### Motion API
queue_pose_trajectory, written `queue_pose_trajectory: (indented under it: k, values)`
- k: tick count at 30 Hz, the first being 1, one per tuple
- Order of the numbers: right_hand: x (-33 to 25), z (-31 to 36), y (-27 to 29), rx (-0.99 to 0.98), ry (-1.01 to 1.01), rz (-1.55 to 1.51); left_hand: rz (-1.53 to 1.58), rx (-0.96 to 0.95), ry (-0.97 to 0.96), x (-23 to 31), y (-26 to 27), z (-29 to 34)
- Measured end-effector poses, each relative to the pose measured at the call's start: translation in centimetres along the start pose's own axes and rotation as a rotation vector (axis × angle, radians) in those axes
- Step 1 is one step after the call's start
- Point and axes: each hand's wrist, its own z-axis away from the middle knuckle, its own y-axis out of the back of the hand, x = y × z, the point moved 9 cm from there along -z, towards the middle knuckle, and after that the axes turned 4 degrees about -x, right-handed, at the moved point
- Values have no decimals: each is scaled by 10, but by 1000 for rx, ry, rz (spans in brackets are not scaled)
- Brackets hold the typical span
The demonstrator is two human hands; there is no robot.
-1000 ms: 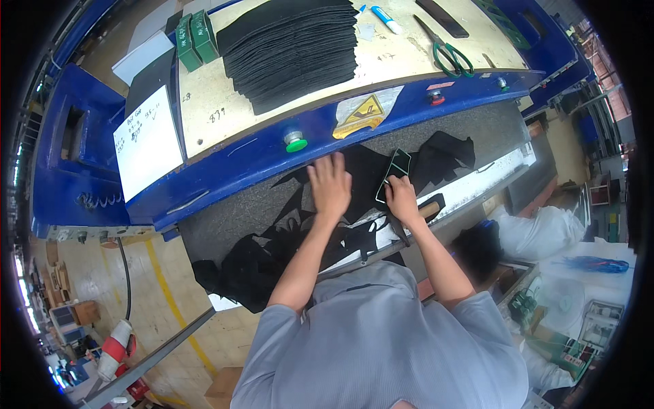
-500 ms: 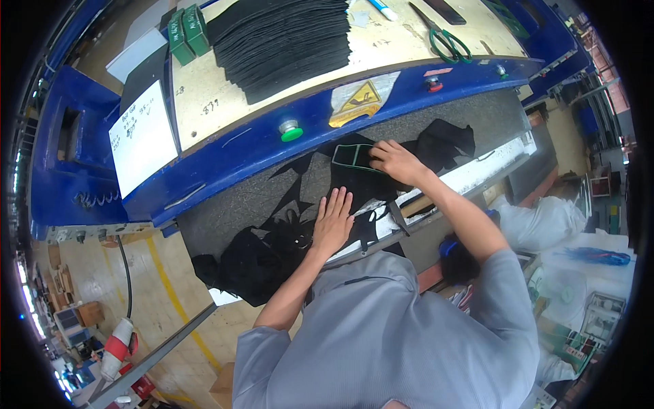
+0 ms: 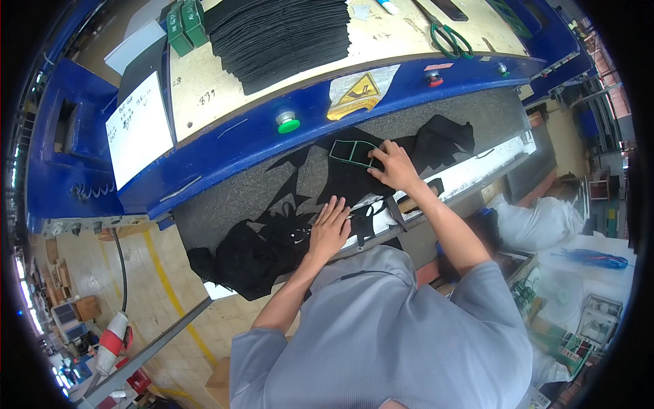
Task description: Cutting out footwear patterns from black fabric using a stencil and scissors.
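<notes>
A narrow green-edged cutting die [image 3: 353, 151], split by crossbars, lies on a piece of black fabric [image 3: 346, 178] on the grey cutting bed. My right hand [image 3: 395, 167] has its fingers bent round the die's right end, gripping it. Lower and to the left, my left hand [image 3: 330, 228] rests with fingers stretched out at the near edge of the fabric, holding nothing. Cut black scraps [image 3: 245, 262] are heaped left of that hand, and another black fabric piece [image 3: 443, 142] lies right of my right hand.
Behind the grey bed [image 3: 231, 191] runs a blue machine beam with a green button [image 3: 287, 123] and a red button [image 3: 434, 79]. On the board above sit a stack of black fabric [image 3: 283, 44], green-handled scissors [image 3: 451, 41] and green blocks [image 3: 185, 27]. A white paper [image 3: 139, 129] hangs at left.
My left hand has drawn back a little toward me across the fabric. My right fingers have spread slightly around the die's right end. The whole view has shifted slightly.
</notes>
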Motion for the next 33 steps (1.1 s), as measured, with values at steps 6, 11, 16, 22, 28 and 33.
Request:
queue_pose_trajectory:
  k: [6, 11, 16, 22, 28, 33]
  values:
    - [-30, 12, -15, 83, -94, -143, 65, 49, -34, 3, 7, 12]
    - [-28, 4, -16, -2, 86, -100, 174, 147, 46, 5, 20, 13]
    - [-47, -1, -16, -48, 278, 151, 54, 255, 16, -2, 41, -11]
    - [-54, -5, -29, 190, -78, 12, 49, 307, 195, -31, 33, -15]
    - [-40, -10, -46, 373, -306, -397, 153, 288, 354, -49, 28, -23]
    - [12, 16, -70, 235, -571, -1017, -9, 252, 304, -47, 30, -37]
